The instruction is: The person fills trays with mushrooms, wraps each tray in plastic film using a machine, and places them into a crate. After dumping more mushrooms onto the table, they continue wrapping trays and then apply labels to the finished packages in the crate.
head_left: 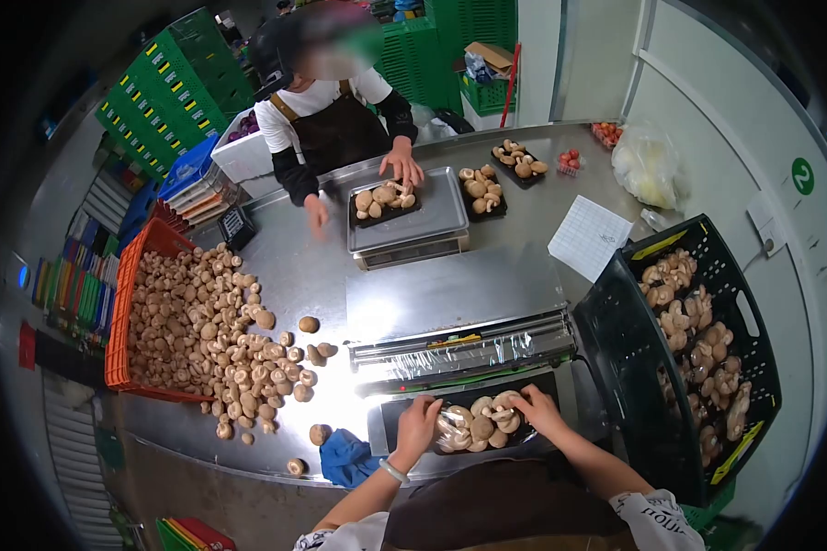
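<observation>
A black tray of shiitake mushrooms (480,424), with clear film glinting over it, lies on the dark plate of the wrapping machine (390,418). My left hand (417,428) grips its left end, with a band around that wrist. At the opposite end, my right hand (540,410) has its fingers curled at the tray's upper right edge. Just beyond my hands runs the machine's film roll (464,354). A crumpled blue cloth (347,458) sits left of my left hand.
Loose mushrooms spill from an orange crate (119,317) at left. Opposite, a co-worker's hand (402,163) touches mushrooms in a tray on a scale (409,241). Packed mushrooms fill a dark green crate (625,344) at right. More trays (521,163), a paper sheet (590,237) and tomatoes (570,163) lie farther back.
</observation>
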Available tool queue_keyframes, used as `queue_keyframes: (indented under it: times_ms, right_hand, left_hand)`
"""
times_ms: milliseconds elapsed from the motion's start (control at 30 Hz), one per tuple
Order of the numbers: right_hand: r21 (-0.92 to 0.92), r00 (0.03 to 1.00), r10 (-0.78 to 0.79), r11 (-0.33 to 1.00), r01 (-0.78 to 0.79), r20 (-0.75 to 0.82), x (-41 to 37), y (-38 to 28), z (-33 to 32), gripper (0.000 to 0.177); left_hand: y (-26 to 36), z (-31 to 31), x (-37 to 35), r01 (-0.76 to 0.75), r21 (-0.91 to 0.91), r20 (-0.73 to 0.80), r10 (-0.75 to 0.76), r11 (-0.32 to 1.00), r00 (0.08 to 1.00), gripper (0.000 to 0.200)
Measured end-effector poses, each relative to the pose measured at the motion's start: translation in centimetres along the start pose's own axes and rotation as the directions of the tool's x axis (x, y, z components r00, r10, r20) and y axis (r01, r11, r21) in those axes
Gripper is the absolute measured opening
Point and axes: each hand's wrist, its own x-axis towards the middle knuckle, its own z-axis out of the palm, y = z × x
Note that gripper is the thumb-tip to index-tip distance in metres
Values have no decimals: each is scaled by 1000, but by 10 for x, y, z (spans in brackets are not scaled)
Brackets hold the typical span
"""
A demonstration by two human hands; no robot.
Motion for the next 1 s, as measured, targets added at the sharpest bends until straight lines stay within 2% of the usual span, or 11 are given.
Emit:
queue_keyframes:
  times_ms: [200,333,400,533,667,767,833,867,933,967,1000]
  right_hand:
    - [201,944,-52,972,123,-325,-16,29,20,27]
    - [831,992,100,556,13,-82,-52,3,-2,16]
    - [859,982,97,504,92,-162,-83,-11,-26,14]
    - [702,891,215,697,147,-400,-127,16,-44,13]
    - [298,711,143,949,98,-689,-117,109,16,11]
    - [205,647,141,979,24,-750,-95,114,63,4]
    - [794,619,520,514,323,-589,-62,143,107,8]
    - [477,595,185,792,381,-782,-66,142,111,13]
    - [762,809,205,520,386,-550,-74,136,120,14]
    - [873,895,203,384,300,-397,-87,123,114,14]
    - [921,953,153,335,200,-262,-104,108,106,15]
  left_hand:
    - [-17,0,-34,76,-114,-85,-86,991,993,22]
    - [-22,-8,-32,16,-311,-203,-83,950,976,15]
    - [-21,-21,-29,-29,-361,-217,-54,932,975,16]
    - [-17,-24,-27,21,-27,-58,-22,999,998,16]
    - [-18,4,-9,-364,477,140,340,800,930,23]
    - [-2,22,9,-613,471,379,482,634,790,38]
    - [6,45,13,-743,236,368,650,626,665,47]
    - [26,44,9,-763,245,498,597,598,629,45]
    - [22,59,2,-361,-115,459,372,925,807,44]
    - [15,69,-5,-92,-292,483,230,952,845,44]
    - [6,84,-18,225,-684,570,316,694,759,42]
